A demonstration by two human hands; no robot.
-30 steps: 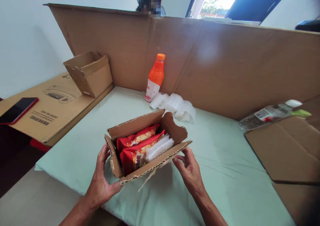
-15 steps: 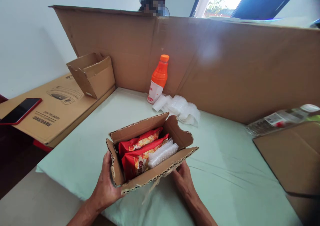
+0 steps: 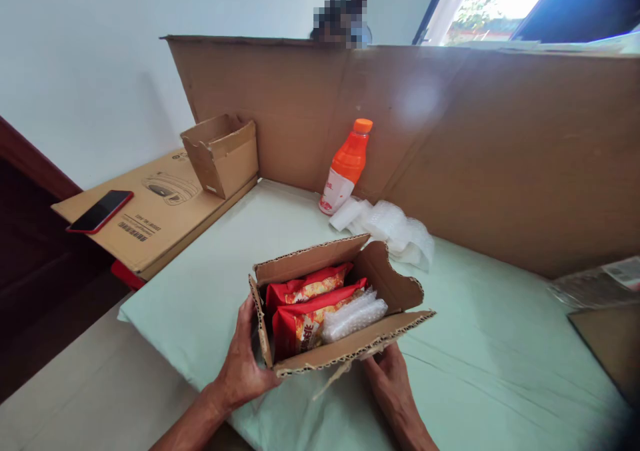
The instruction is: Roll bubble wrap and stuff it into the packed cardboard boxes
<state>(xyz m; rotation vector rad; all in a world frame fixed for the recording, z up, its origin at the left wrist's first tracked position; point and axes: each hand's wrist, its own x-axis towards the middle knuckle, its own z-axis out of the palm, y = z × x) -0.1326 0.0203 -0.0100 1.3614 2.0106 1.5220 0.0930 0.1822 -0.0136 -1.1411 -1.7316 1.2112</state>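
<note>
A cardboard box [image 3: 397,278] of red packets [image 3: 300,314] is gripped at one end by the left hand [image 3: 245,364], fingers widespread; the right hand [image 3: 393,378], under the near side, is too hidden to judge, above a cloth-draped counter [image 3: 490,324].

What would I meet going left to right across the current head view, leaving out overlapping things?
Phone → left hand → held cardboard box with red packets inside → clear bottle, cut off by the picture's edge.
</note>
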